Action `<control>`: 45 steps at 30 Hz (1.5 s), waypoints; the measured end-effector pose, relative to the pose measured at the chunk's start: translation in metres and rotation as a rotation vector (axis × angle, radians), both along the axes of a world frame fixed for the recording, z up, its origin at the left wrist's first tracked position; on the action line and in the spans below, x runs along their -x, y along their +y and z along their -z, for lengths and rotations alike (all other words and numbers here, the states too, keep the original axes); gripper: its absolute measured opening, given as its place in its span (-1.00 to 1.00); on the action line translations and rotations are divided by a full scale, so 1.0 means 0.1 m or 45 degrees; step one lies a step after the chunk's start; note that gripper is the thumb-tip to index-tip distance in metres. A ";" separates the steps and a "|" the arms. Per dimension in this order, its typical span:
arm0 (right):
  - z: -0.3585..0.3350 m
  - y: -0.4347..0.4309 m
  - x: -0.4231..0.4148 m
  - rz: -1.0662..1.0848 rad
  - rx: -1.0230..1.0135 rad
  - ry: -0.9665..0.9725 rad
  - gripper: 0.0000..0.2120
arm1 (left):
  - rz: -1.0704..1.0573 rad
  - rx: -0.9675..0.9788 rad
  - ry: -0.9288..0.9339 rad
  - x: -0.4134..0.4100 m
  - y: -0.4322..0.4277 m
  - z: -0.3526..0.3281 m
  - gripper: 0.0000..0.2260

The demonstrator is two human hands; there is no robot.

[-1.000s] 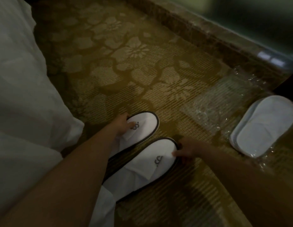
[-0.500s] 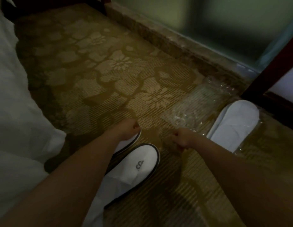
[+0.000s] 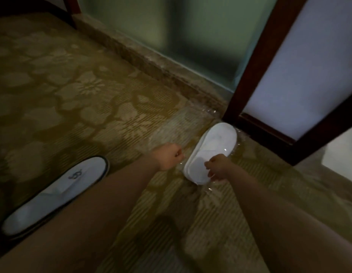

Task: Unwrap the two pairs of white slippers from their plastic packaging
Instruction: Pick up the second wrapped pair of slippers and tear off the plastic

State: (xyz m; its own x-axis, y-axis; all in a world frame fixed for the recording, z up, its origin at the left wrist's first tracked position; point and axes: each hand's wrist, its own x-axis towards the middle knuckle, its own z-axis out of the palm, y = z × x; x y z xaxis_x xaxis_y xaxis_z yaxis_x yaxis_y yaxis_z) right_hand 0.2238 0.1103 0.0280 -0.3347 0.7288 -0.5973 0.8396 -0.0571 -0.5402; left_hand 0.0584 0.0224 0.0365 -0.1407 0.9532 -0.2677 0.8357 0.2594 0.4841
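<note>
Clear plastic packaging (image 3: 208, 191), glossy and crinkled, encloses the wrapped pair of slippers (image 3: 211, 152), white, stacked sole-up on the patterned carpet (image 3: 82, 99) just right of frame centre, toe end pointing to 1 o'clock. Left hand (image 3: 168, 159): fingers curled into a closed fist just beside the pair's 9 o'clock edge; whether it pinches film cannot be told. Right hand (image 3: 218, 168): fingers bent down onto the heel end at 5 o'clock, apparently gripping the wrapper there. Unwrapped slipper (image 3: 59, 191), white with dark trim and a logo, lies at 8 o'clock of the frame, well apart from both hands, partly hidden by the left forearm; its mate is not visible. Step in hand, by judgement: opening the second package, the first pair seemingly done. Next move likely calls for a firm pinch of loose film on each side and a pull apart, or sliding the pair out through an open end. Edges: dark wooden frame (image 3: 248, 79) stands just beyond the toe end at 1 o'clock; stone threshold (image 3: 151, 62) runs from 11 to 1 o'clock. Open room: bare carpet toward 9 and 6 o'clock allows drawing the pair back.
</note>
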 end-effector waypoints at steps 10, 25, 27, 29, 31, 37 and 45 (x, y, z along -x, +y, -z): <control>0.16 0.19 -0.60 0.546 0.192 0.147 -0.81 | 0.165 0.240 0.154 -0.53 0.33 0.42 -0.47; 0.38 0.22 -0.44 0.882 0.691 0.632 -0.57 | 0.069 0.229 -0.077 -0.63 0.32 0.66 -0.51; 0.39 0.20 -0.43 0.865 0.656 0.577 -0.55 | 0.058 0.211 -0.148 -0.63 0.27 0.67 -0.54; 0.42 0.19 -0.45 0.832 0.595 0.478 -0.54 | 0.051 0.181 -0.191 -0.62 0.24 0.69 -0.57; 0.43 0.17 -0.46 0.820 0.546 0.436 -0.52 | 0.044 0.170 -0.235 -0.62 0.22 0.70 -0.57; 0.32 0.16 -0.51 0.841 0.481 0.507 -0.52 | -0.140 0.074 -0.558 -0.70 0.19 0.60 -0.59; 0.17 0.21 -0.62 0.837 0.502 0.644 -0.47 | -0.153 0.048 -0.685 -0.82 0.19 0.38 -0.66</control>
State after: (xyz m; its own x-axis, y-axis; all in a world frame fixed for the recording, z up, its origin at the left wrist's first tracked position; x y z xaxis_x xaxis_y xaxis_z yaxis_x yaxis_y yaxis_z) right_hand 0.2856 0.1308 0.0113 -0.2140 0.6394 -0.7385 0.2420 -0.6977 -0.6742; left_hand 0.1406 0.0418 -0.0016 -0.0817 0.9273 -0.3652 0.4368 0.3627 0.8232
